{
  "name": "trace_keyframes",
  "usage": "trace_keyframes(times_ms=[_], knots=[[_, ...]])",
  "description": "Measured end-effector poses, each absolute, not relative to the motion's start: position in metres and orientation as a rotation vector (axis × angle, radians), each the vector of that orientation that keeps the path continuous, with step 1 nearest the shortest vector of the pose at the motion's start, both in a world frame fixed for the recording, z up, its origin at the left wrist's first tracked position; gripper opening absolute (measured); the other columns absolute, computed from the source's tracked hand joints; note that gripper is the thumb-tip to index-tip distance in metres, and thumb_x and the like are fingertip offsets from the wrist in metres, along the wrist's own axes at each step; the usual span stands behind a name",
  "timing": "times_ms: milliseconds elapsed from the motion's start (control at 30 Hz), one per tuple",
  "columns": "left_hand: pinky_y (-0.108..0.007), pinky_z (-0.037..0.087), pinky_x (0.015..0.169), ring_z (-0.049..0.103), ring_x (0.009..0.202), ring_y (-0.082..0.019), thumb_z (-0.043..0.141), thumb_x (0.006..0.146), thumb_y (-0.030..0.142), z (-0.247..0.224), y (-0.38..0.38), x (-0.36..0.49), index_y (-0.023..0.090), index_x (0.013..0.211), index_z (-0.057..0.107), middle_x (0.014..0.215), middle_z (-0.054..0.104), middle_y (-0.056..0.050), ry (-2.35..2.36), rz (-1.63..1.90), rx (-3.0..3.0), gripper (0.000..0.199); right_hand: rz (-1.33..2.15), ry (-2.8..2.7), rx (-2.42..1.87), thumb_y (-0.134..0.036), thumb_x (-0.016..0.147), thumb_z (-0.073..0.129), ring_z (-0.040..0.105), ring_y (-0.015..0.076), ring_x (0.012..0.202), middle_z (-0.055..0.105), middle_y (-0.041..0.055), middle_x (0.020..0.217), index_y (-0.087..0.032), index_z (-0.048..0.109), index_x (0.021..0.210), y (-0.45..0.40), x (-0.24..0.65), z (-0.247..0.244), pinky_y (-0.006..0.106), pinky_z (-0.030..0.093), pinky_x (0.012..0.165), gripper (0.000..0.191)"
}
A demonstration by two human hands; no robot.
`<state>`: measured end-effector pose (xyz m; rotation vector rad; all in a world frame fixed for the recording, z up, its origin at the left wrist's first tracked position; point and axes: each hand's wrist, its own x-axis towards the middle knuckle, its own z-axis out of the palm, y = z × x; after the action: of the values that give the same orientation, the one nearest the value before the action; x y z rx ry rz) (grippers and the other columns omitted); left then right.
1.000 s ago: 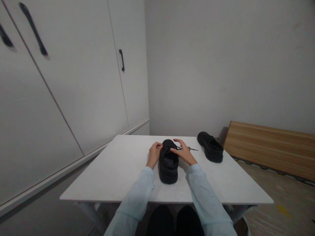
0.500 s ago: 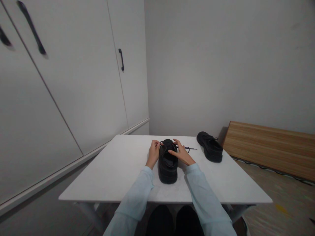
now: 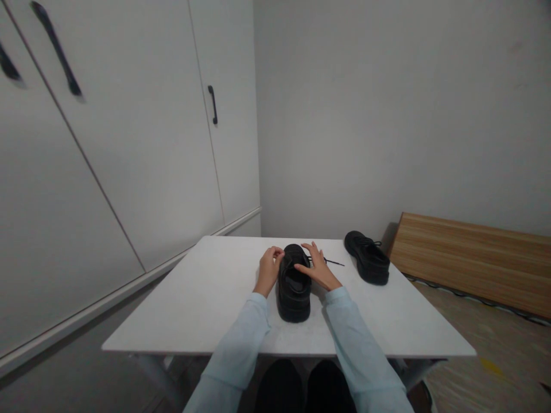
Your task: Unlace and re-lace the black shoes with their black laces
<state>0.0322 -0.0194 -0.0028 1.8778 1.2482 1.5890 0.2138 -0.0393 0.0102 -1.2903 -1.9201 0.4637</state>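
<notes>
Black shoe [image 3: 294, 313] sits on the table [image 3: 185, 310] in the head view, between the left hand [image 3: 269, 267], fingers narrowed, contents unclear, and the right hand [image 3: 319, 271], fingers wide. The lace [image 3: 336, 263] now shows less loop, suggesting ongoing lace-work.

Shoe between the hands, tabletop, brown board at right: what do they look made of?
Middle shoe: probably leather or a synthetic look-alike; black, smooth, faint highlights.
Tabletop: likely laminate or painted board; white, mostly matte, flat and even with a thin straight edge.
Brown board: wood or wood-print laminate; low sheen, lengthwise grain streaks, which don't settle which.
</notes>
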Motion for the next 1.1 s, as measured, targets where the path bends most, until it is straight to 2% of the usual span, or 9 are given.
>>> trace_keyframes(times_ms=[167,333,467,600,800,1100], knots=[[-0.026,0.046,0.072,0.060,0.074,-0.014,0.057,0.080,0.014,-0.004,-0.023,0.027,0.018,0.078,0.063,0.079,0.064,-0.001,1.368,1.510,2.017,0.008,0.413,-1.888,-1.249,-0.055,0.071,0.064,0.013,0.0302,0.143,0.042,0.0116,0.140,-0.024,0.046,0.120,-0.038,0.215,0.008,0.056,0.005,0.113,0.060],[-0.029,0.044,0.075,0.061,0.074,-0.016,0.061,0.080,0.016,0.000,-0.029,0.023,0.021,0.096,0.068,0.080,0.065,-0.002,1.625,1.359,2.100,0.018,0.380,-1.911,-1.224,-0.053,0.072,0.065,0.016,0.0308,0.142,0.045,0.0129,0.138,-0.023,0.049,0.113,-0.038,0.216,0.009,0.058,0.006,0.113,0.053],[-0.031,0.042,0.074,0.061,0.076,-0.019,0.061,0.081,0.024,0.000,-0.030,0.021,0.023,0.085,0.072,0.079,0.062,-0.004,1.780,1.219,2.192,0.011,0.322,-1.927,-1.216,-0.051,0.072,0.065,0.022,0.0315,0.140,0.047,0.0132,0.136,-0.022,0.054,0.101,-0.038,0.217,0.009,0.058,0.008,0.112,0.043],[-0.029,0.045,0.072,0.061,0.074,-0.017,0.063,0.078,0.020,-0.004,-0.026,0.020,0.020,0.078,0.070,0.077,0.059,-0.003,1.702,1.406,2.076,0.007,0.287,-1.900,-1.193,-0.053,0.070,0.066,0.030,0.0318,0.135,0.050,0.0118,0.129,-0.022,0.055,0.094,-0.036,0.218,0.008,0.059,0.014,0.111,0.041],[-0.031,0.048,0.071,0.057,0.077,-0.018,0.067,0.073,0.019,-0.005,-0.020,0.017,0.018,0.071,0.065,0.078,0.055,-0.003,1.616,1.727,1.846,0.003,0.289,-1.864,-1.150,-0.053,0.068,0.068,0.035,0.0317,0.128,0.050,0.0126,0.123,-0.022,0.054,0.095,-0.034,0.218,0.006,0.054,0.028,0.108,0.043],[-0.032,0.051,0.076,0.061,0.081,-0.016,0.062,0.076,0.028,-0.006,-0.013,0.016,0.019,0.075,0.052,0.079,0.060,-0.002,1.204,1.852,1.340,0.015,0.295,-1.871,-1.149,-0.050,0.069,0.067,0.035,0.0316,0.128,0.050,0.0115,0.122,-0.023,0.052,0.102,-0.032,0.218,0.003,0.054,0.028,0.108,0.045]])
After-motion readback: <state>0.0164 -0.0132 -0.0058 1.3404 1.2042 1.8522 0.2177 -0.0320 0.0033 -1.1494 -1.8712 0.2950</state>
